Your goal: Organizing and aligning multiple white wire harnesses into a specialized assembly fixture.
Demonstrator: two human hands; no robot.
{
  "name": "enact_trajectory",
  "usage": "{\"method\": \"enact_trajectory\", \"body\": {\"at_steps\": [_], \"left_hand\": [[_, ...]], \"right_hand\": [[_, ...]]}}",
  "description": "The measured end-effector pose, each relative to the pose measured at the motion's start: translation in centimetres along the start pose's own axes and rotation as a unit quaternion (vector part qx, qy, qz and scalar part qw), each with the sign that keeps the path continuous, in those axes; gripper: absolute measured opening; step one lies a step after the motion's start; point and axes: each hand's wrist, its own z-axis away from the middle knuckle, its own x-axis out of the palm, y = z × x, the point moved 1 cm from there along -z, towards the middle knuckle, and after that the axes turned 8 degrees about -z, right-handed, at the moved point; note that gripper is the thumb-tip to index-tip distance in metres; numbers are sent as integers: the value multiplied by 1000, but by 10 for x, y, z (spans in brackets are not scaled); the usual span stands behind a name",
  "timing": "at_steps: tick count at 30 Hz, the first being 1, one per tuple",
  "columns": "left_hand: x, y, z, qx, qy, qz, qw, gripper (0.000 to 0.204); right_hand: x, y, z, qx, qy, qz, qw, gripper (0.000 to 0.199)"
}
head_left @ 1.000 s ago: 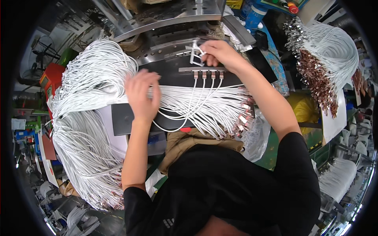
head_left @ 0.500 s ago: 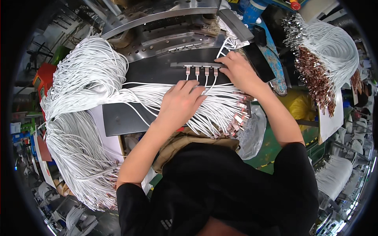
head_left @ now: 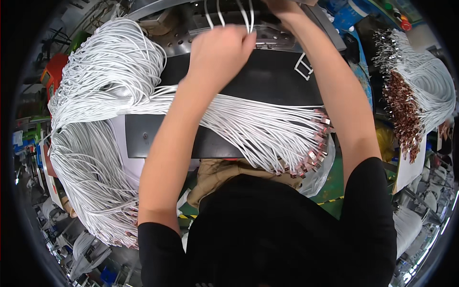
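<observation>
My left hand (head_left: 217,55) is closed in a fist at the far part of the black work surface (head_left: 282,88). Several thin white cables (head_left: 219,13) run up out of it and past the top edge of the picture. My right hand (head_left: 283,12) is at the top edge, blurred and partly cut off; its fingers are hidden. Below both hands a thick bundle of white cables (head_left: 248,119) lies across the surface, its connector ends (head_left: 313,157) fanned out on the right. What the upper cable ends connect to is out of view.
A metal machine part with holes (head_left: 275,40) borders the far side. A small white ladder-shaped piece (head_left: 303,67) lies by my right forearm. Large coiled cable bundles stand at the left (head_left: 112,60) and hang at the right (head_left: 425,81). A blue container (head_left: 351,16) stands at the far right.
Both hands have moved away from me, toward the machine. The dark strip holding several connectors has left the work surface and the view. The cable bundle lies uncovered, and its spread ends have shifted right.
</observation>
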Motion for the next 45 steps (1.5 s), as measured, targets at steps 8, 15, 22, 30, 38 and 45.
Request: {"method": "enact_trajectory", "body": {"at_steps": [8, 15, 22, 30, 38, 45], "left_hand": [[20, -49, -36, -122, -139, 65, 981, 44], [23, -76, -26, -156, -95, 44, 982, 37], [62, -81, -27, 7, 118, -221, 968, 48], [72, -76, -36, -50, 122, -214, 968, 47], [4, -49, 49, -7, 192, 42, 980, 30], [-31, -26, 314, -372, -199, 755, 503, 32]], "right_hand": [[18, -43, -23, 66, -190, 48, 978, 24], [-16, -140, 31, -86, -232, 130, 960, 41], [-27, -174, 47, -104, -223, 148, 958, 48], [7, -139, 63, -49, -179, 318, 930, 36], [-100, -197, 92, 57, -156, 22, 986, 32], [-285, -199, 316, 180, 23, 106, 978, 31]]}}
